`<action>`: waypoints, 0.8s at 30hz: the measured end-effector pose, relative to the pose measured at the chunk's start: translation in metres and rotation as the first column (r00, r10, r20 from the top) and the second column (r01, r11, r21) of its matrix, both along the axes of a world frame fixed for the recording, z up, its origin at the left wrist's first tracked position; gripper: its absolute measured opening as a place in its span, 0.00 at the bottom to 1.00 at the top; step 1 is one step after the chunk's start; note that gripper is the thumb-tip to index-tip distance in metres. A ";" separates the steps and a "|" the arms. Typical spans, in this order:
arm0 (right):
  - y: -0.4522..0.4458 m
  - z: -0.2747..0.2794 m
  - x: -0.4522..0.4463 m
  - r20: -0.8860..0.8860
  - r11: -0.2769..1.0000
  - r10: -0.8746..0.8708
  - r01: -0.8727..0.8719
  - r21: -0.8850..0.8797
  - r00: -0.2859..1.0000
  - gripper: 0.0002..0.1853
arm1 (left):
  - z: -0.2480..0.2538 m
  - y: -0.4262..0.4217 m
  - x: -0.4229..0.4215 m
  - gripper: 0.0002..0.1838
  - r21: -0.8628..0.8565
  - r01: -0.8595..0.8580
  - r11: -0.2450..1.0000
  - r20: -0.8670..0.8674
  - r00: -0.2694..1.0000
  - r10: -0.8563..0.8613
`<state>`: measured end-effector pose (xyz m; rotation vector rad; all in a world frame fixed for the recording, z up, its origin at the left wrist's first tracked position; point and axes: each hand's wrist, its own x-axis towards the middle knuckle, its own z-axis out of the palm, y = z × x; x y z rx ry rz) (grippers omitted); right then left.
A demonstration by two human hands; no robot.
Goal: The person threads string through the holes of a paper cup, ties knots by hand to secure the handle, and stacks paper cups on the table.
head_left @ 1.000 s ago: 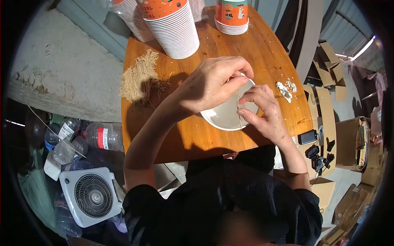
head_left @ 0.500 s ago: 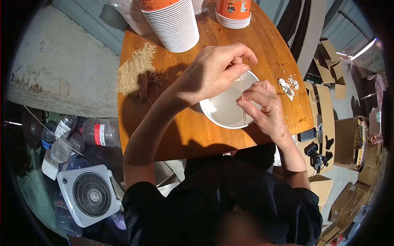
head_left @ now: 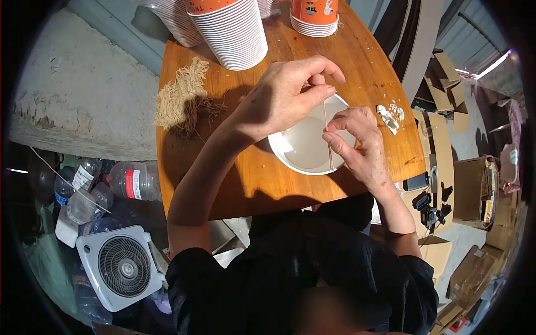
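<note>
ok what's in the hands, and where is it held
A string: the left hand pinches it at the top, the right hand partway down.

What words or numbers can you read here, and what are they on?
"TR": on the tall cup stack; the rest of that wording is unclear.
Red-and-white bottle label: too small to read.
White bottle label: too small and blurred.
</note>
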<state>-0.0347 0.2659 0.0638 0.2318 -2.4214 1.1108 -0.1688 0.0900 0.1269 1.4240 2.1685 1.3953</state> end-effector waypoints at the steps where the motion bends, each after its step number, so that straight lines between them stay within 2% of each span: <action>1: 0.000 -0.001 0.000 -0.002 1.000 0.010 -0.010 0.012 1.000 0.08 | 0.000 0.000 0.000 0.12 -0.003 0.005 1.000 -0.001 1.000 -0.005; 8: -0.001 -0.001 0.002 0.006 0.999 0.030 -0.030 0.040 1.000 0.08 | -0.005 0.001 0.000 0.12 -0.014 -0.022 1.000 -0.010 1.000 0.022; 10: -0.001 -0.001 0.004 0.018 0.999 0.033 -0.033 0.008 0.999 0.06 | -0.006 0.002 0.001 0.12 0.017 -0.099 0.995 -0.035 0.994 0.099; 14: -0.003 -0.006 0.012 0.019 0.999 0.040 -0.040 0.035 0.999 0.05 | -0.014 0.003 -0.010 0.12 0.044 -0.131 0.990 -0.021 0.991 0.132; 17: -0.004 -0.003 0.018 0.034 0.997 0.011 -0.014 0.078 0.999 0.04 | -0.023 0.003 -0.023 0.09 0.152 -0.205 0.967 -0.011 0.978 0.209; 19: -0.004 -0.005 0.022 0.066 0.993 -0.034 0.027 0.113 0.997 0.04 | -0.028 0.001 -0.033 0.09 0.133 -0.218 0.967 -0.025 0.975 0.223; 24: -0.006 -0.017 0.030 0.139 0.997 -0.017 0.007 0.072 0.990 0.03 | -0.043 0.002 -0.048 0.09 0.107 -0.254 0.961 -0.006 0.967 0.256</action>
